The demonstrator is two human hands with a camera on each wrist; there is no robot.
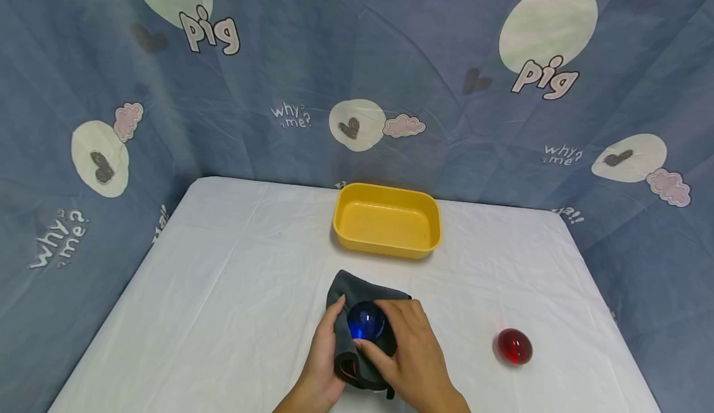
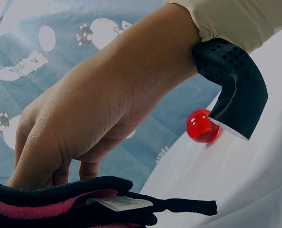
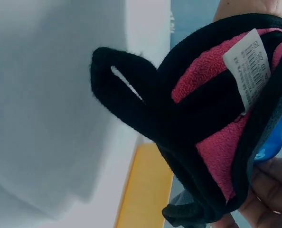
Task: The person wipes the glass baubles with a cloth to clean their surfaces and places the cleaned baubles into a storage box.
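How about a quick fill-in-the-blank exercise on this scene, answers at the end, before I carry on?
1. The right hand holds a glossy, see-through ball coloured ____.
2. The left hand grips a soft, dark grey fabric item whose inner lining is ____.
3. The shallow, rectangular yellow plastic tray stands on cloth that is ____.
4. In the head view, the glossy red ball lies to the ____ of both hands.

Missing words: blue; pink; white; right.
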